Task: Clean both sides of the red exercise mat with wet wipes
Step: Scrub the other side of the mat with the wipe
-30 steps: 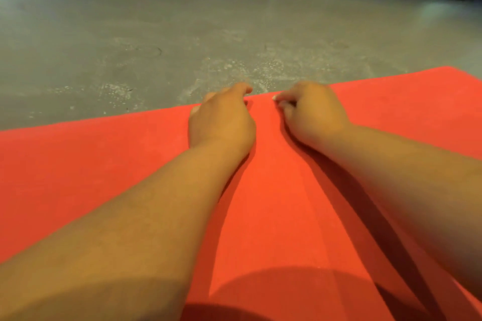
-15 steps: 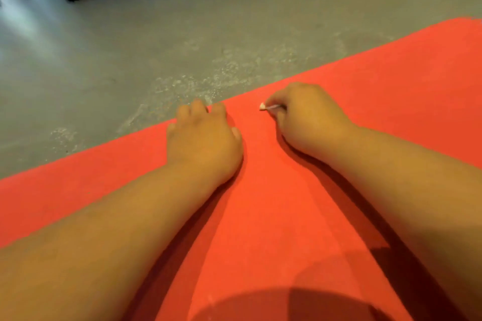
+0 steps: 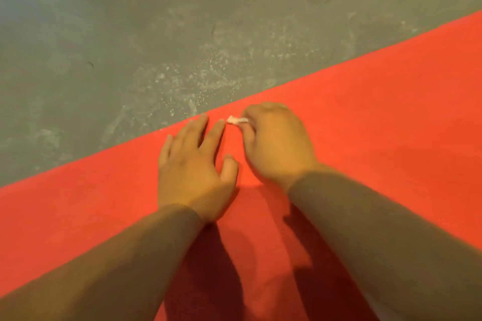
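Presses flat on mat with left hand, fingers straight; pinches wipe with right hand near far edge.

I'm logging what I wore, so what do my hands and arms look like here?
Both the left hand and right hand are bare: no gloves, rings or watch show. The left forearm and right forearm lie in shade from the wrists back; no sleeve edge is clear.
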`<state>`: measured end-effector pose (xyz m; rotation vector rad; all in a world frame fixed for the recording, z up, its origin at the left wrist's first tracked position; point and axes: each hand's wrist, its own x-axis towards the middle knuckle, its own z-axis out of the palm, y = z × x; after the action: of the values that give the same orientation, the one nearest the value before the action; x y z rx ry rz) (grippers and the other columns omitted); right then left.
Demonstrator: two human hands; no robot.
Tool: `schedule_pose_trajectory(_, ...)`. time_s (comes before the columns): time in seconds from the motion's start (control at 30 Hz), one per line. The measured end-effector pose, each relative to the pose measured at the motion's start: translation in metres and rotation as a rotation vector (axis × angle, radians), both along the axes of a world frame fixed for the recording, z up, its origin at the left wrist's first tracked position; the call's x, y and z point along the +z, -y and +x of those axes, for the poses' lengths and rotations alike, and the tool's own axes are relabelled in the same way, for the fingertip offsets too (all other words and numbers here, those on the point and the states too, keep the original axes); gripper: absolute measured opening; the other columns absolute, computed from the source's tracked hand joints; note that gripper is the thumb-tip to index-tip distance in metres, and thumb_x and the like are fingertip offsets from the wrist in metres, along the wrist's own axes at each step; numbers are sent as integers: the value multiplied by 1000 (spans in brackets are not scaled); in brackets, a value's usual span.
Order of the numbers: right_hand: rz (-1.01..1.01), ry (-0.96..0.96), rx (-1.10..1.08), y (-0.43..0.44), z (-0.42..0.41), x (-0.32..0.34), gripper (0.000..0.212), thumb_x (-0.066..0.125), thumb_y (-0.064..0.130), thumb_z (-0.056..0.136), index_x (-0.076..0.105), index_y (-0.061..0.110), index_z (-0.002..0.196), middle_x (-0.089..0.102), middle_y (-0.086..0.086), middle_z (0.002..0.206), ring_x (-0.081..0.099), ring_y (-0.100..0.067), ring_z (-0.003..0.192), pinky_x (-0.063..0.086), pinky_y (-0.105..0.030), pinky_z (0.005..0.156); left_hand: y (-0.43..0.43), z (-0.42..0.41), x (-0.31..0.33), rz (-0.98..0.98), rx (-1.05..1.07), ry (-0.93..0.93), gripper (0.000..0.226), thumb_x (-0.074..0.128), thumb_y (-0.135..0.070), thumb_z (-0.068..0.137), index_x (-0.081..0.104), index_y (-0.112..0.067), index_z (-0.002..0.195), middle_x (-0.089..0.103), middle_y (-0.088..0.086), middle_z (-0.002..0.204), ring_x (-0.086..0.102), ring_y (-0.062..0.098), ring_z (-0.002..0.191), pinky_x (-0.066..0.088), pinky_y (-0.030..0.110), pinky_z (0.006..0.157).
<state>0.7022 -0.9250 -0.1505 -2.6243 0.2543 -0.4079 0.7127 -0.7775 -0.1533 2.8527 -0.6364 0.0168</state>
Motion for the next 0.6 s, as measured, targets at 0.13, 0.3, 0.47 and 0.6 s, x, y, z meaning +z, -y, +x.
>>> schedule_pose_trajectory(0.13,-41,-81,13,44,6,7,13,52,22,88,62,14,85,67,-14,88,57,-35,87,38,-38,70,1,0,2,25,-6,-2,65,40,-44,78,51,-23,138,44,9,147,40,28,134,26,50,113)
schedule_pose_trajectory(0.3,18,-28,-342,111,11,3,16,50,13,84,64,10,93,67,-19,92,59,-39,89,39,-41,72,1,0,4,38,13,-26,65,41,-44,78,48,-24,139,41,8,149,36,28,137,24,50,114)
schedule_pose_trajectory(0.47,39,-24,207,12,-17,4,19,50,17,75,66,18,86,66,-6,77,59,-31,75,43,-36,71,2,2,5,22,20,-31,65,41,-44,77,47,-24,140,38,7,150,34,27,138,21,48,115)
schedule_pose_trajectory(0.6,-28,-51,145,68,-12,6,14,49,20,80,62,14,80,63,-12,73,56,-36,73,41,-38,64,2,2,6,58,13,-38,66,41,-44,79,44,-22,141,37,9,150,34,30,137,21,49,115)
